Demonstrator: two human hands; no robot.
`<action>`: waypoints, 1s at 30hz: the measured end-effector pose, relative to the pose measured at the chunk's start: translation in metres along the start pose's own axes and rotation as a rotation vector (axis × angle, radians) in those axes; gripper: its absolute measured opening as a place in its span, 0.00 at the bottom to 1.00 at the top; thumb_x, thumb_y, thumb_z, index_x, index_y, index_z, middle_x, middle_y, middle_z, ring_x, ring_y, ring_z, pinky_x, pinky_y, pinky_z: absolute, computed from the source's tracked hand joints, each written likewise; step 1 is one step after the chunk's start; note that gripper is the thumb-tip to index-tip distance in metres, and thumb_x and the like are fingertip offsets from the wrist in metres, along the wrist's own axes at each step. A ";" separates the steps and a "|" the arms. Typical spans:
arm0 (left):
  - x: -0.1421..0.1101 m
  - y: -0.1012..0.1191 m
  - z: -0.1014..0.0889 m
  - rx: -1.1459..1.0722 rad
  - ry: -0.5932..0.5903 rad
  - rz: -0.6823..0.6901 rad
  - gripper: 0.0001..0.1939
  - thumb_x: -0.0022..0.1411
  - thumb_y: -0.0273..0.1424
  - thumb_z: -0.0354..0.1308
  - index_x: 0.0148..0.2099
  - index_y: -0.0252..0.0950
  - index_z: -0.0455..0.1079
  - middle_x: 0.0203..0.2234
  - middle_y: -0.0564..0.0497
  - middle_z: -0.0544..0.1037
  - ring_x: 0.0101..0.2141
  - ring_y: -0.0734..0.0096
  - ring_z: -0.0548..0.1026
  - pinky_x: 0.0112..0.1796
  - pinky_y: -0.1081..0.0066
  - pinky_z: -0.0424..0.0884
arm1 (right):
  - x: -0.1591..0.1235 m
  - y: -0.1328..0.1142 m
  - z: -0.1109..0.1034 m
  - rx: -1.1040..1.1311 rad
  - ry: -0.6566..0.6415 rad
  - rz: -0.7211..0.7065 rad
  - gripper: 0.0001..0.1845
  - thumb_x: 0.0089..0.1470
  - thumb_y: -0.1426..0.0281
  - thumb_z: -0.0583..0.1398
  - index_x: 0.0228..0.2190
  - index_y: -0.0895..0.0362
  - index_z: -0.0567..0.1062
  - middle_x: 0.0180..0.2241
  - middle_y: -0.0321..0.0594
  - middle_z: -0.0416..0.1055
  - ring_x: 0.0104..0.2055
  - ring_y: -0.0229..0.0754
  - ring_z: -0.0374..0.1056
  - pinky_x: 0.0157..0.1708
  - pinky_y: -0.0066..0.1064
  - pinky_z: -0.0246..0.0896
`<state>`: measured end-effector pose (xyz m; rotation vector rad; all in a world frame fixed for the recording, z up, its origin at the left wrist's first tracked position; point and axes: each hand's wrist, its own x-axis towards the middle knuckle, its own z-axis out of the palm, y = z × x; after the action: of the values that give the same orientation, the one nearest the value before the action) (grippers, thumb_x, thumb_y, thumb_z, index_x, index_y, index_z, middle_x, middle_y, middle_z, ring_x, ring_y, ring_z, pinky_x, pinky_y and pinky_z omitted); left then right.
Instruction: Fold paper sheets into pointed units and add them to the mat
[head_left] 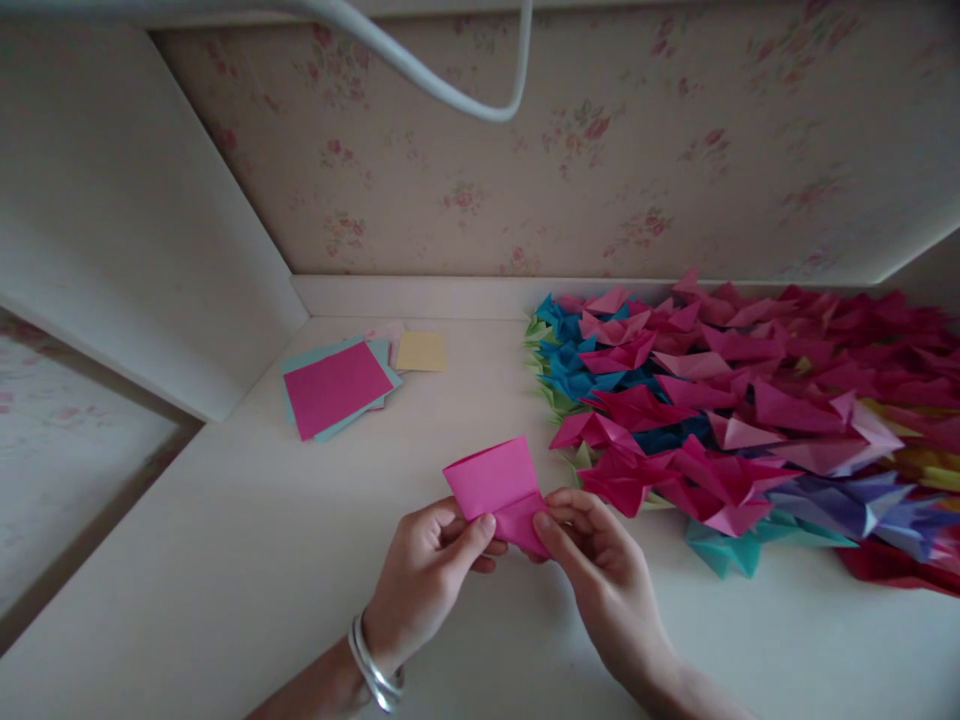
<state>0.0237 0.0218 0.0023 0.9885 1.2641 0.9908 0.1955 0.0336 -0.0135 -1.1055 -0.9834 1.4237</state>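
A folded pink paper (499, 485) is held just above the white desk (225, 560), at the middle of the head view. My left hand (427, 575) pinches its lower left edge between thumb and fingers; a silver bracelet sits on that wrist. My right hand (600, 570) pinches its lower right corner, fingers closed on it. The paper's upper flap stands up and away from me.
A heap of folded paper shapes (750, 420), mostly pink with blue, purple and teal, covers the right of the desk. A small stack of flat coloured sheets (337, 385) and a yellow sheet (421, 351) lie at the back left. Floral wall behind; a white cable (450, 90) hangs overhead.
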 end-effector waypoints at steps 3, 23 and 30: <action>-0.001 0.001 0.000 0.011 0.003 0.018 0.12 0.63 0.39 0.62 0.39 0.35 0.79 0.30 0.45 0.85 0.32 0.61 0.82 0.32 0.71 0.78 | 0.000 0.001 -0.001 0.028 -0.036 0.036 0.12 0.54 0.62 0.68 0.35 0.54 0.74 0.28 0.36 0.75 0.28 0.37 0.69 0.27 0.26 0.65; 0.001 -0.004 0.003 0.103 -0.108 0.031 0.13 0.66 0.37 0.58 0.33 0.35 0.77 0.23 0.50 0.81 0.27 0.67 0.77 0.30 0.74 0.70 | 0.001 -0.001 0.004 -0.031 -0.213 0.261 0.18 0.52 0.66 0.69 0.40 0.57 0.69 0.24 0.33 0.74 0.24 0.35 0.68 0.24 0.25 0.63; 0.005 -0.003 0.001 0.025 -0.018 -0.022 0.12 0.63 0.38 0.62 0.34 0.34 0.78 0.25 0.50 0.82 0.27 0.70 0.76 0.31 0.76 0.72 | 0.004 -0.001 0.003 0.042 -0.203 0.336 0.24 0.50 0.60 0.70 0.44 0.58 0.70 0.28 0.40 0.81 0.29 0.38 0.75 0.30 0.27 0.69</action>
<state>0.0252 0.0257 -0.0021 0.9988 1.2726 0.9496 0.1931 0.0376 -0.0124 -1.1495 -0.9321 1.8495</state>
